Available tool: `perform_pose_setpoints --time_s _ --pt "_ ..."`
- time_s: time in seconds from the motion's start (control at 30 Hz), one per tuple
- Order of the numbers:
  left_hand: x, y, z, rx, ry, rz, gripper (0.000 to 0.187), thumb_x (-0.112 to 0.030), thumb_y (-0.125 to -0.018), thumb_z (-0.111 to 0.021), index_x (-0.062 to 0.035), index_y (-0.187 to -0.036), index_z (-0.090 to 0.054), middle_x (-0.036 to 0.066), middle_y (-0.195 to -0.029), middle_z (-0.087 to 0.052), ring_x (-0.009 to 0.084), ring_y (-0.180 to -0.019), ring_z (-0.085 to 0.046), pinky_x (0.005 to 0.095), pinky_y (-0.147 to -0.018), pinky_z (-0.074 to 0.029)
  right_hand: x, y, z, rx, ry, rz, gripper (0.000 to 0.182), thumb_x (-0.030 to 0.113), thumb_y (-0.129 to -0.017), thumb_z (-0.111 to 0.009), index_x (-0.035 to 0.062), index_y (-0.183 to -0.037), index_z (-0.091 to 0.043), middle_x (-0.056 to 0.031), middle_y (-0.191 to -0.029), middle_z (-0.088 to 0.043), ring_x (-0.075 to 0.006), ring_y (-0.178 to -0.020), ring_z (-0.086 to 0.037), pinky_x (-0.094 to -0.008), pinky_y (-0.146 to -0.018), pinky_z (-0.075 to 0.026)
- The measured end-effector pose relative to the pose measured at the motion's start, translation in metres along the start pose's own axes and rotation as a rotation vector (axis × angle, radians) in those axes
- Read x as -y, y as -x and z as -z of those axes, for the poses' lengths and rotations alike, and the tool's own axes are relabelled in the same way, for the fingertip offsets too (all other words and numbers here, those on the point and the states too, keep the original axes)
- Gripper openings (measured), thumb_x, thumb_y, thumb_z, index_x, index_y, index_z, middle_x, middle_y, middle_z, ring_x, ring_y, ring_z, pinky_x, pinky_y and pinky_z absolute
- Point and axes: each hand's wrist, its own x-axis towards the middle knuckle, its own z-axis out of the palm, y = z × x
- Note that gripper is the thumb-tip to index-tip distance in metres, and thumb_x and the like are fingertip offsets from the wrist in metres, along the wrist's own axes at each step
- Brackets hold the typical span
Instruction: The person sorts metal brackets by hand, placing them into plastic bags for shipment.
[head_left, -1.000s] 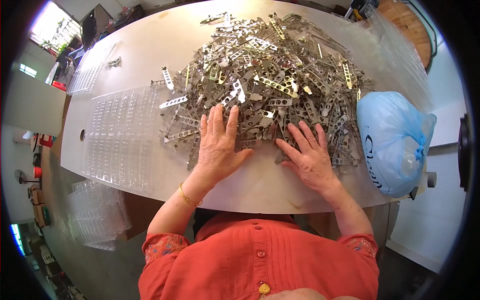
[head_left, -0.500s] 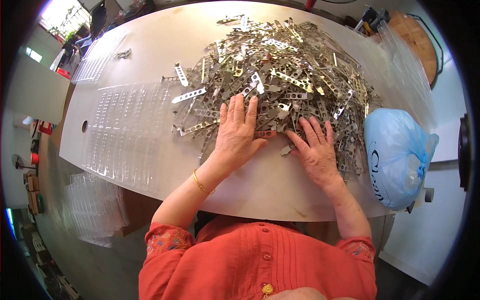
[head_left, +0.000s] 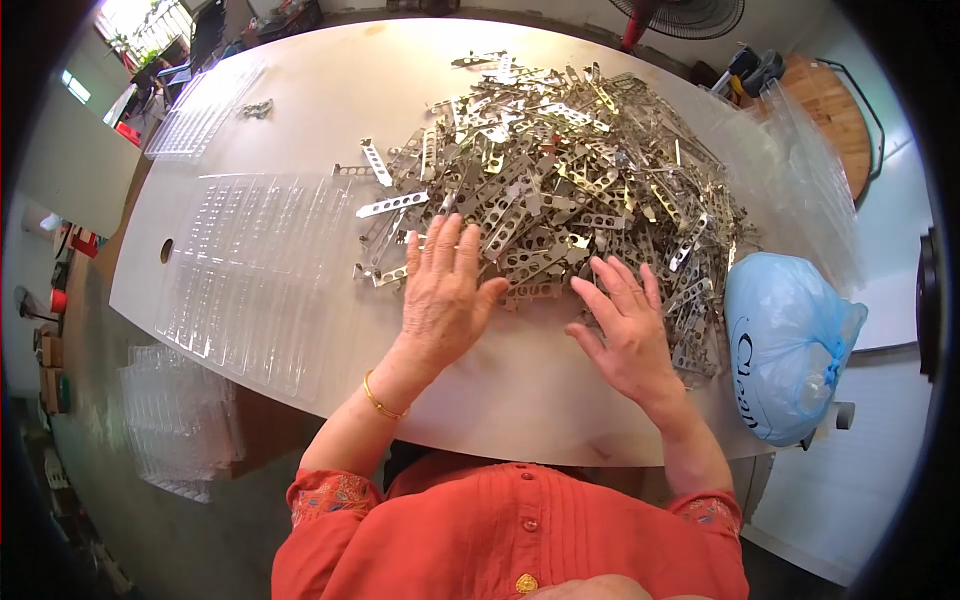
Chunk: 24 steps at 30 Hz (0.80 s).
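Note:
A broad heap of perforated metal brackets lies on the pale table, shiny and tangled together. At its near left edge is my left hand, palm down, with fingers stretched and thumb apart. My right hand hovers by the near edge further right, fingers spread, thumb out to the left. Neither hand holds anything. Between the two hands, a few brackets lie flat at the front of the heap. To the left of the heap, one loose bracket lies apart, close to my left fingertips.
Clear plastic trays cover the table's left side, with another tray behind. A few brackets lie nearby. More trays are stacked below the table edge. At right sit a tied blue plastic bag and clear plastic sheets.
Both hands have drawn back from the heap toward me, and the left has also shifted a little left. Brackets at the near edge, previously under my fingers, now show more. The camera view has shifted slightly.

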Motion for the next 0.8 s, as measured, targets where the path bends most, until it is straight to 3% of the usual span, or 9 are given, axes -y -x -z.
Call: perform_pose_setpoints --time_s 0.03,0.27,0.43,0.6,0.8 --pt "0.003 -0.001 0.000 -0.014 -0.006 0.027 0.064 -0.032 -0.091 -0.070 0.0043 -0.138 -0.047 0.025 -0.145 -0.045 0.0430 -0.140 -0.039 0.0569 -0.118 -0.025 0.001 -0.007 -0.004 -0.036 0.006 0.012 0.052 0.022 -0.085 -0.075 0.0104 -0.133 -0.059 -0.0128 -0.143 -0.053 -0.0322 -0.136 -0.047 -0.0544 -0.120 -0.023" --pt "0.010 0.005 -0.008 -0.018 0.044 0.019 0.054 -0.030 -0.091 -0.070 0.0032 -0.131 -0.055 0.023 -0.136 -0.054 0.0421 -0.134 -0.046 0.0560 -0.117 -0.026 0.011 -0.041 -0.033 -0.047 0.096 0.104 0.048 0.015 -0.086 -0.072 0.0092 -0.132 -0.060 -0.0136 -0.138 -0.056 -0.0328 -0.134 -0.049 -0.0553 -0.120 -0.023" --pt "0.012 0.007 -0.009 -0.041 0.097 0.026 0.048 -0.026 -0.089 -0.072 0.0024 -0.125 -0.058 0.021 -0.130 -0.058 0.0407 -0.131 -0.049 0.0553 -0.116 -0.030 0.018 -0.042 -0.032 -0.070 0.089 0.103 0.037 0.012 -0.084 -0.073 0.0090 -0.121 -0.066 -0.0128 -0.124 -0.059 -0.0317 -0.128 -0.052 -0.0550 -0.119 -0.025" --pt "0.014 0.008 -0.009 -0.064 0.131 -0.008 0.046 -0.027 -0.089 -0.073 0.0013 -0.122 -0.059 0.020 -0.127 -0.059 0.0400 -0.129 -0.050 0.0548 -0.115 -0.031 0.021 -0.042 -0.035 -0.097 0.092 0.095 0.027 0.006 -0.081 -0.071 0.0080 -0.108 -0.068 -0.0090 -0.107 -0.057 -0.0272 -0.112 -0.057 -0.0533 -0.116 -0.033" --pt "0.018 0.006 -0.003 -0.124 0.197 -0.038 0.038 -0.028 -0.090 -0.072 -0.0001 -0.114 -0.061 0.017 -0.117 -0.062 0.0374 -0.121 -0.055 0.0519 -0.111 -0.036 0.026 -0.042 -0.034 -0.048 0.108 0.141 0.025 0.001 -0.079 -0.067 0.0080 -0.104 -0.067 -0.0071 -0.104 -0.056 -0.0252 -0.106 -0.059 -0.0487 -0.114 -0.037"
